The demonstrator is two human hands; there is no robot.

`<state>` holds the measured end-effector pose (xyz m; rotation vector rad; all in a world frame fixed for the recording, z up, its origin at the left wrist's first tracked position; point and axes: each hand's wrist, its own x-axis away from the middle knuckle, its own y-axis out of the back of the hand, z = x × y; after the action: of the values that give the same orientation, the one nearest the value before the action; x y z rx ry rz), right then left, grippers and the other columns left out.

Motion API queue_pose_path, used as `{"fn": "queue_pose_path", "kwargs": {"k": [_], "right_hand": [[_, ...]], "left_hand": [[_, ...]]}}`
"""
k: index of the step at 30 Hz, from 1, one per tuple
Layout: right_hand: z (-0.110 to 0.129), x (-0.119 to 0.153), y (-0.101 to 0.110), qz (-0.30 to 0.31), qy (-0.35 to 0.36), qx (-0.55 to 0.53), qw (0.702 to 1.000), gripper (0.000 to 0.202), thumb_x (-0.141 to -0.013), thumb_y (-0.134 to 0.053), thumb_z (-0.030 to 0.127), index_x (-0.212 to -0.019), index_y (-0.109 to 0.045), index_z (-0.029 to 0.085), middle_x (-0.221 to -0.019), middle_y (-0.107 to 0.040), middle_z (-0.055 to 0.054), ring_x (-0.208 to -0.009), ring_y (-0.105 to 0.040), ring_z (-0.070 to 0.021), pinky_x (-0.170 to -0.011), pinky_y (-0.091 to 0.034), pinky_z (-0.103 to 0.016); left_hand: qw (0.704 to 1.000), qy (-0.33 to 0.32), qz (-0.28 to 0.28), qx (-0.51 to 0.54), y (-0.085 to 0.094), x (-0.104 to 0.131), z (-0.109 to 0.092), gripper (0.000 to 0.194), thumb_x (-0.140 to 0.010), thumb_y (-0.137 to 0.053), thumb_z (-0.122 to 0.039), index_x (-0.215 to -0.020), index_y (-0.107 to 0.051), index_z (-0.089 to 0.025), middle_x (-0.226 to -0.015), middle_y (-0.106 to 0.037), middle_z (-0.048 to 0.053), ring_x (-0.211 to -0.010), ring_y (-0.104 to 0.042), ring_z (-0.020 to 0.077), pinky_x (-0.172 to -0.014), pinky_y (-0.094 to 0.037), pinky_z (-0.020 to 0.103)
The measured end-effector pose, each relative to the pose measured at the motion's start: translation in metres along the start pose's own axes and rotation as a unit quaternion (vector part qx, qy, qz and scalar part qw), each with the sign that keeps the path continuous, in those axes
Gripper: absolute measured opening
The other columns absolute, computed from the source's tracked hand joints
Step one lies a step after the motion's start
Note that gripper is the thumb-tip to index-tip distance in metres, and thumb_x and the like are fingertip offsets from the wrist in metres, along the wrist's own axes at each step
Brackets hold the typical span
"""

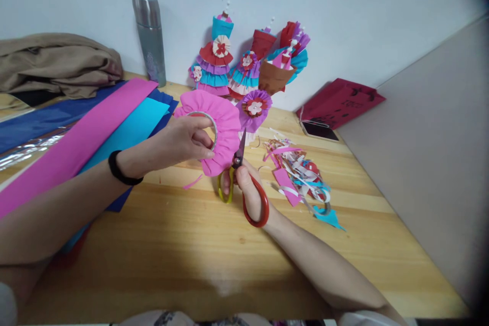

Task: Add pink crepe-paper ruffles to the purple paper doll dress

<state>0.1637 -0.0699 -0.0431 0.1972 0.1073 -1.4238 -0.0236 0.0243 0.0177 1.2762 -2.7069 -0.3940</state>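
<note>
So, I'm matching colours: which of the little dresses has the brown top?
The front dress on the right, above the big purple rosette; the leftmost dress has a blue top, and the dress between them a red one.

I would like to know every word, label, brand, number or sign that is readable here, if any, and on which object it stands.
No text can be read with certainty.
Magenta bag: dark lettering, too blurred to read.
Grey bottle: a purplish marking, too unclear to tell whether it is writing or decoration.
</note>
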Motion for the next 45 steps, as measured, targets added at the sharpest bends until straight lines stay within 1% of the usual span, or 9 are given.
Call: {"fn": "queue_pose_path", "kwargs": {"k": [9,22,24,26,30,35,39,41,45], "right_hand": [[-0.004,0.002,-0.002,-0.024,-0.034,-0.016,0.999,0.058,-0.09,-0.045,0.077,-0.072,-0.049,0.022,-0.052,-0.05,0.003,-0.044,-0.047,-0.0117,-0.042,-0.037,-0.026],[-0.003,0.0,-0.004,-0.071,-0.131,-0.066,0.987,0.06,-0.084,-0.047,0.082,-0.083,-0.05,0.023,-0.043,-0.044,0.008,-0.031,-0.036,-0.0097,-0.033,-0.029,-0.023],[-0.003,-0.002,0.001,-0.04,-0.128,0.017,0.991,0.058,-0.086,-0.044,0.08,-0.081,-0.049,0.022,-0.046,-0.047,0.006,-0.035,-0.04,-0.0111,-0.037,-0.031,-0.024],[-0.004,-0.003,0.004,0.031,-0.102,0.184,0.977,0.051,-0.087,-0.053,0.072,-0.081,-0.053,0.021,-0.056,-0.057,0.001,-0.046,-0.053,-0.0144,-0.045,-0.038,-0.025],[-0.004,0.001,-0.001,0.161,-0.052,0.468,0.867,0.041,-0.082,-0.073,0.045,-0.112,-0.064,0.018,-0.09,-0.074,-0.01,-0.081,-0.07,-0.0257,-0.067,-0.047,-0.031],[0.005,0.011,-0.005,0.266,0.0,0.469,0.842,0.065,-0.082,-0.069,0.026,-0.143,-0.05,0.012,-0.125,-0.067,-0.02,-0.104,-0.068,-0.0292,-0.084,-0.053,-0.037],[0.017,0.016,-0.001,0.307,0.02,0.462,0.832,0.075,-0.082,-0.065,0.016,-0.153,-0.039,0.013,-0.129,-0.063,-0.021,-0.109,-0.066,-0.0281,-0.089,-0.054,-0.039],[0.019,0.018,-0.001,0.32,0.044,0.462,0.826,0.069,-0.088,-0.059,0.015,-0.154,-0.039,0.018,-0.127,-0.066,-0.017,-0.11,-0.067,-0.0263,-0.089,-0.055,-0.037],[0.009,0.02,-0.009,0.29,0.114,0.475,0.823,0.039,-0.099,-0.047,0.017,-0.135,-0.06,0.018,-0.117,-0.073,-0.015,-0.11,-0.068,-0.0259,-0.086,-0.056,-0.036]], "left_hand": [[1.0,-0.007,-0.002,-0.023,0.0,0.0,0.0,0.026,-0.065,-0.068,-0.024,-0.071,-0.044,-0.019,-0.064,-0.055,-0.003,-0.061,-0.052,0.0106,-0.051,-0.037,0.019],[0.999,0.001,-0.026,0.02,0.004,-0.004,0.003,0.033,-0.061,-0.072,-0.023,-0.07,-0.041,-0.019,-0.063,-0.057,-0.004,-0.059,-0.051,0.009,-0.051,-0.034,0.018],[0.998,0.007,-0.041,0.047,0.007,-0.007,0.004,0.035,-0.06,-0.073,-0.022,-0.071,-0.039,-0.02,-0.061,-0.056,-0.005,-0.055,-0.048,0.0075,-0.048,-0.031,0.018],[0.994,0.001,-0.074,0.082,0.012,-0.01,0.006,0.038,-0.059,-0.075,-0.023,-0.073,-0.039,-0.02,-0.058,-0.053,-0.007,-0.051,-0.043,0.0062,-0.047,-0.028,0.019],[0.977,-0.037,-0.161,0.139,0.021,-0.011,0.002,0.047,-0.059,-0.082,-0.025,-0.074,-0.038,-0.021,-0.057,-0.048,-0.008,-0.049,-0.039,0.0052,-0.048,-0.023,0.021],[0.964,-0.076,-0.206,0.15,0.028,-0.003,-0.014,0.047,-0.069,-0.081,-0.017,-0.074,-0.034,-0.022,-0.055,-0.034,-0.01,-0.049,-0.032,0.0051,-0.051,-0.021,0.024],[0.962,-0.093,-0.218,0.136,0.03,0.001,-0.022,0.032,-0.083,-0.068,-0.008,-0.08,-0.039,-0.022,-0.056,-0.037,-0.01,-0.051,-0.033,0.0061,-0.054,-0.023,0.024],[0.959,-0.11,-0.221,0.141,0.03,0.003,-0.024,0.027,-0.085,-0.064,-0.006,-0.083,-0.042,-0.021,-0.056,-0.04,-0.01,-0.05,-0.032,0.0061,-0.053,-0.023,0.025],[0.959,-0.117,-0.204,0.155,0.028,0.006,-0.027,0.028,-0.085,-0.063,-0.003,-0.085,-0.042,-0.021,-0.052,-0.04,-0.011,-0.048,-0.032,0.0052,-0.052,-0.022,0.025]]}}
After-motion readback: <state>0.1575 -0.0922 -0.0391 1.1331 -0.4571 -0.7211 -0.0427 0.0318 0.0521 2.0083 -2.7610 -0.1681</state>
